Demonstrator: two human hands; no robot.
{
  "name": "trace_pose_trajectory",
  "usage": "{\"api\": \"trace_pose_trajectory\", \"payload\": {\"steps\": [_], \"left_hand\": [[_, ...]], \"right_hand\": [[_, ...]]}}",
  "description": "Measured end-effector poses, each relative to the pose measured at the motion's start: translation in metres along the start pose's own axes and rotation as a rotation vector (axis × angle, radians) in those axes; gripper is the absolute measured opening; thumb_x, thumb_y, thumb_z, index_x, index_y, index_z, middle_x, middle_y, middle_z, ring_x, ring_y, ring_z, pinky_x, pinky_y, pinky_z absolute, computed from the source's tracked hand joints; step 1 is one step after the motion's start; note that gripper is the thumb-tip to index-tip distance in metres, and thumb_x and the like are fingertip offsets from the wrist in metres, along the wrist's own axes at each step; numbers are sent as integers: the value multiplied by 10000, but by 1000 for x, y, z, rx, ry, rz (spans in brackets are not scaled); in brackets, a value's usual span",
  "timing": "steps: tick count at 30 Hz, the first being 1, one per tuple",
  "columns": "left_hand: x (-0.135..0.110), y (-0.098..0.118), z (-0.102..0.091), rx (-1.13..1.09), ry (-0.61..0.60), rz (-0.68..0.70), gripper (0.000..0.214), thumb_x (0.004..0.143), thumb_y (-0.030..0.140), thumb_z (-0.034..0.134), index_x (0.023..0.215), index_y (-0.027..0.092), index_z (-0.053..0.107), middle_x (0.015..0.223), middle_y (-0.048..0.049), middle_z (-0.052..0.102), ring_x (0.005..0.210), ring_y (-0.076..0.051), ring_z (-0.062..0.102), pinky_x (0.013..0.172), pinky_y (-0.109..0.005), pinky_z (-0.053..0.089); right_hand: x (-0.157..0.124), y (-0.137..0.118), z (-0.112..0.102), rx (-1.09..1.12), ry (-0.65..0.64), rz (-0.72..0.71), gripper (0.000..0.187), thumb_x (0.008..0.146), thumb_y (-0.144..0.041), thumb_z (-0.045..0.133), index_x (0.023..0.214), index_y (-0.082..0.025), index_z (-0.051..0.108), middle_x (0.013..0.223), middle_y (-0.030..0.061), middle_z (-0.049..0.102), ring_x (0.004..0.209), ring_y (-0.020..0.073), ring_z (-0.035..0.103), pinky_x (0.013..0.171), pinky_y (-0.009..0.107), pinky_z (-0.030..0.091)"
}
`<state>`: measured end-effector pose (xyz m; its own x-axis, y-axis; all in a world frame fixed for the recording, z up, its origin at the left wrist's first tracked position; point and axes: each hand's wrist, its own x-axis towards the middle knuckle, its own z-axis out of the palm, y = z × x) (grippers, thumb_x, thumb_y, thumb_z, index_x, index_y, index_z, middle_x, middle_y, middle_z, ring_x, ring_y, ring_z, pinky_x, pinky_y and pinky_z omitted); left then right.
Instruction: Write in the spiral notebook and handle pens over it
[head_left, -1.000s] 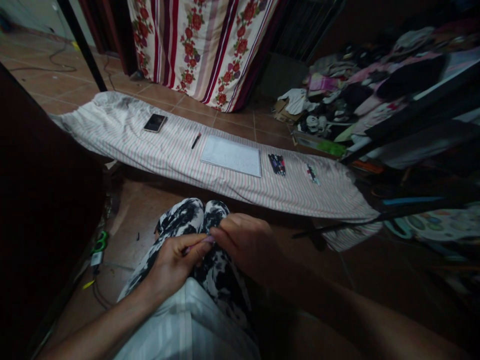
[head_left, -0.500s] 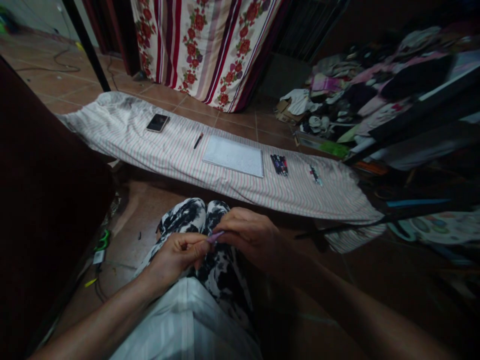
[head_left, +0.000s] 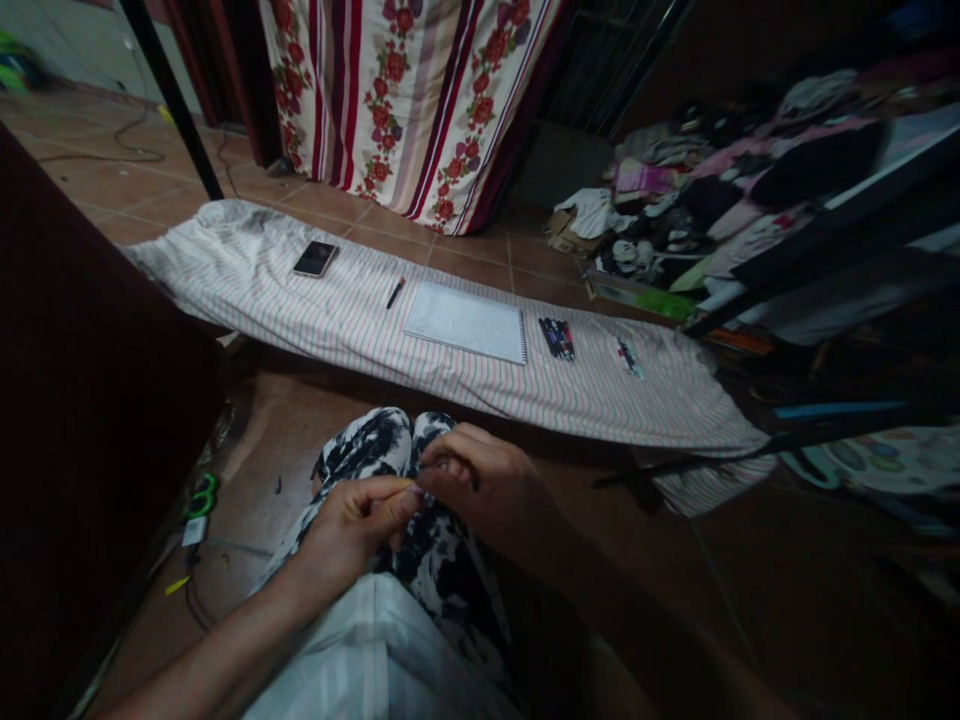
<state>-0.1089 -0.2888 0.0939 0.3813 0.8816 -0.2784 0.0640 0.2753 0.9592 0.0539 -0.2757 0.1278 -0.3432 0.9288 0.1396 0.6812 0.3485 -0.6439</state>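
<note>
Above my knees, my left hand [head_left: 367, 515] is closed in a pinch on a small purple piece [head_left: 415, 489], mostly hidden by the fingers. My right hand [head_left: 476, 475] meets it from the other side, its fingers curled and touching at the tips near the purple piece. A dark bit shows at the right palm; what it belongs to I cannot make out. Beyond my knees, a spiral notebook [head_left: 466, 322] lies open on a striped cloth [head_left: 360, 345], with a dark pen [head_left: 396, 292] to its left.
On the cloth, a phone [head_left: 315, 259] lies left; a bunch of pens [head_left: 557, 339] and a smaller group of thin items [head_left: 628, 357] lie right. A floral curtain [head_left: 420, 110] hangs behind. Clothes [head_left: 742, 180] are heaped at right; a green-handled object [head_left: 201, 496] lies on the floor.
My right fingers have curled in further, and less of the purple piece shows between my hands. The view has shifted slightly; the things on the cloth stay in place.
</note>
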Motion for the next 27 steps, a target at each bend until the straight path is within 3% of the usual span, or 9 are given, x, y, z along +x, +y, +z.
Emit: {"api": "trace_pose_trajectory", "payload": {"steps": [3, 9, 15, 20, 23, 27], "left_hand": [[1, -2, 1, -100, -29, -64, 447, 684, 553, 579, 506, 151, 495, 429, 51, 374, 433, -67, 267, 434, -224, 154], [-1, -8, 0, -271, -98, -134, 405, 686, 520, 616, 576, 142, 521, 420, 73, 328, 399, -48, 197, 405, -219, 96], [-3, -6, 0, -290, -130, -155, 447, 659, 568, 615, 648, 122, 581, 414, 67, 351, 395, -48, 201, 410, -224, 93], [0, 1, 3, -125, 26, -45, 472, 684, 582, 570, 530, 138, 524, 443, 47, 367, 446, -67, 257, 444, -228, 155], [4, 1, 4, 15, 115, 29, 453, 692, 558, 569, 522, 138, 539, 459, 35, 396, 487, -87, 328, 484, -229, 223], [5, -3, 1, 7, 76, -7, 465, 697, 568, 553, 517, 141, 520, 443, 41, 389, 449, -74, 292, 455, -227, 189]], "right_hand": [[2, 5, -5, 304, 16, -52, 256, 797, -305, 580, 1015, -180, 626, 841, 38, 617, 670, 109, 570, 591, 218, 444], [0, 8, -3, 465, 26, -131, 120, 762, -186, 631, 862, -175, 698, 839, 60, 672, 834, 157, 611, 773, 280, 472], [-4, 10, 6, 716, 45, 0, 82, 742, -241, 648, 799, -213, 699, 818, 28, 678, 759, 147, 630, 702, 260, 500], [-1, 3, 15, 557, 161, 173, 45, 721, -232, 639, 725, -196, 665, 709, 3, 661, 654, 126, 598, 619, 232, 473], [1, -1, 25, 500, 275, 332, 135, 697, -308, 638, 657, -189, 586, 580, -32, 581, 531, 103, 532, 495, 206, 422], [-1, 3, 33, 620, 228, 360, 182, 703, -346, 618, 652, -195, 531, 552, -46, 551, 503, 96, 533, 485, 203, 426]]}}
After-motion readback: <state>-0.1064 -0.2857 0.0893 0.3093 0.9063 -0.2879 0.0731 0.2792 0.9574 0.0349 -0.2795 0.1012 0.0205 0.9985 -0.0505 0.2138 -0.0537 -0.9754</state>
